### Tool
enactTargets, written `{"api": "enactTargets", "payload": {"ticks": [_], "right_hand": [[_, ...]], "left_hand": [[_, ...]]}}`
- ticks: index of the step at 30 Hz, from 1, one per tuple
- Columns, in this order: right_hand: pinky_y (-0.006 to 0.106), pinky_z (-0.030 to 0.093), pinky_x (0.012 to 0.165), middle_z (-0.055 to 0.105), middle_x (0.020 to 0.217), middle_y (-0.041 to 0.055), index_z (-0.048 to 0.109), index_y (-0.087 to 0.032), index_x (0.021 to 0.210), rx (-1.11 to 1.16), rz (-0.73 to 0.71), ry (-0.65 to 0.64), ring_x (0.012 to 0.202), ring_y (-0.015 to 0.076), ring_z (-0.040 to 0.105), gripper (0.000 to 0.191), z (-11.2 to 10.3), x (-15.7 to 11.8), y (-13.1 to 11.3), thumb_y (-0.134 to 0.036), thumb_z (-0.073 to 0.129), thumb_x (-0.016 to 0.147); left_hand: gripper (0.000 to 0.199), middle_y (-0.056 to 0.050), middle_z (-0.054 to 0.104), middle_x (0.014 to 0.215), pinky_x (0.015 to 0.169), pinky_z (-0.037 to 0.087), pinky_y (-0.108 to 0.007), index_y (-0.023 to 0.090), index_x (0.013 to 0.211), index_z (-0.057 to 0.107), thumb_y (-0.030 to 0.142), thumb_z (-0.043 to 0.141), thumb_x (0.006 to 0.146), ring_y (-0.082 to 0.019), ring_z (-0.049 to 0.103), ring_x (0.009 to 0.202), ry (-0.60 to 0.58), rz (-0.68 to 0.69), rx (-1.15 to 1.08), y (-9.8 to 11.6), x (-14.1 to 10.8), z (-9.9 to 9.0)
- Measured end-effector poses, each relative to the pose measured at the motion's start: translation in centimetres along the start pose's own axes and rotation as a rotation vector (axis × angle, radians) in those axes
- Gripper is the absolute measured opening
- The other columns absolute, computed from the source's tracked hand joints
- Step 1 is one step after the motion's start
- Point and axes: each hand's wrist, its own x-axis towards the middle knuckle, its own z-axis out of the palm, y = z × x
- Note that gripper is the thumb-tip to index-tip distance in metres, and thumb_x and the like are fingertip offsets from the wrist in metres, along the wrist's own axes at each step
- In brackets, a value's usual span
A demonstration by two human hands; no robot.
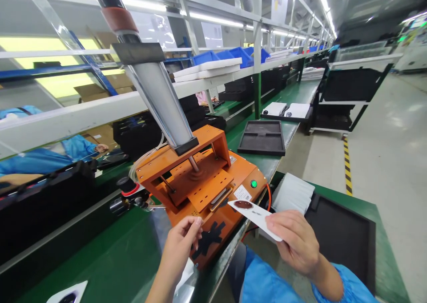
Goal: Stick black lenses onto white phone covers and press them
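Observation:
In my right hand [295, 238] is a thin white panel [256, 217], gripped at its near end between thumb and fingers. A dark reddish-brown oval and small dark print show on its upper face, and it is tilted in front of the press. My left hand [184, 238] is closed in a pinch at the press's front edge; whatever its fingertips hold, if anything, is too small to make out. Between and beyond the hands stands an orange pneumatic press [213, 178] with a tall silver cylinder [163, 100]. Black tape [211, 239] is stuck to its base, beside my left hand.
A lit green button [254, 184] is on the press. White sheets [293, 192] and a black tray [347, 236] lie at right. Another black tray [262, 136] sits behind the press. Another white panel [79, 289] is at lower left. A co-worker's blue sleeve [78, 147] shows across the bench.

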Motion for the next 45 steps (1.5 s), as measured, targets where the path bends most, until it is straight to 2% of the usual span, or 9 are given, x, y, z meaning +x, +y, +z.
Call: {"api": "enactTargets", "payload": {"ticks": [7, 12, 22, 27, 31, 45], "right_hand": [[0.04, 0.058, 0.079, 0.073, 0.108, 0.0125, 0.065, -0.013, 0.121, -0.016, 0.012, 0.014, 0.1, 0.0224, 0.068, 0.038, 0.2, 0.2, -0.1, -0.002, 0.058, 0.086], [0.04, 0.058, 0.08, 0.072, 0.109, 0.0141, 0.066, -0.011, 0.12, -0.022, 0.006, 0.015, 0.101, 0.0237, 0.068, 0.041, -0.1, 0.1, 0.1, 0.001, 0.059, 0.082], [0.04, 0.058, 0.082, 0.074, 0.111, 0.0106, 0.067, -0.017, 0.124, -0.09, -0.002, 0.012, 0.105, 0.0236, 0.069, 0.038, -0.2, -0.8, 0.9, -0.005, 0.063, 0.088], [0.04, 0.055, 0.085, 0.072, 0.114, 0.0139, 0.07, -0.012, 0.121, -0.159, -0.089, -0.045, 0.108, 0.0252, 0.068, 0.036, -0.5, -0.9, 1.3, -0.002, 0.063, 0.087], [0.038, 0.055, 0.086, 0.072, 0.113, 0.0119, 0.071, -0.014, 0.119, -0.167, -0.082, -0.067, 0.108, 0.0237, 0.068, 0.034, -0.4, -0.7, 1.2, -0.002, 0.061, 0.088], [0.038, 0.054, 0.084, 0.069, 0.106, 0.0094, 0.073, -0.016, 0.12, -0.191, -0.062, -0.016, 0.099, 0.0217, 0.065, 0.038, 0.0, -1.1, 1.5, -0.001, 0.065, 0.086]], "left_hand": [[0.054, 0.001, 0.057, 0.068, 0.053, 0.043, -0.022, 0.015, 0.082, 0.063, 0.069, 0.067, 0.083, -0.009, 0.05, 0.055, -0.014, 0.022, 0.032, 0.1, -0.2, -0.1], [0.054, 0.002, 0.057, 0.068, 0.053, 0.042, -0.021, 0.015, 0.084, 0.064, 0.069, 0.066, 0.083, -0.009, 0.05, 0.056, -0.021, 0.015, 0.034, -0.2, -0.3, -0.3], [0.05, 0.001, 0.058, 0.069, 0.052, 0.039, -0.021, 0.015, 0.086, 0.064, 0.065, 0.066, 0.085, -0.007, 0.049, 0.053, -0.033, -0.001, 0.03, 0.4, -0.1, 0.3], [0.049, 0.002, 0.059, 0.069, 0.049, 0.035, -0.019, 0.015, 0.088, 0.066, 0.064, 0.063, 0.088, -0.006, 0.048, 0.05, -0.05, -0.004, 0.056, 0.3, -0.1, 0.4], [0.05, 0.001, 0.059, 0.07, 0.049, 0.035, -0.02, 0.015, 0.09, 0.067, 0.064, 0.063, 0.088, -0.006, 0.048, 0.051, -0.039, -0.004, 0.053, 0.2, -0.1, 0.3], [0.047, 0.002, 0.058, 0.068, 0.047, 0.037, -0.019, 0.015, 0.087, 0.066, 0.062, 0.065, 0.086, -0.006, 0.047, 0.049, -0.048, 0.006, 0.051, 0.4, -0.1, 0.7]]}}
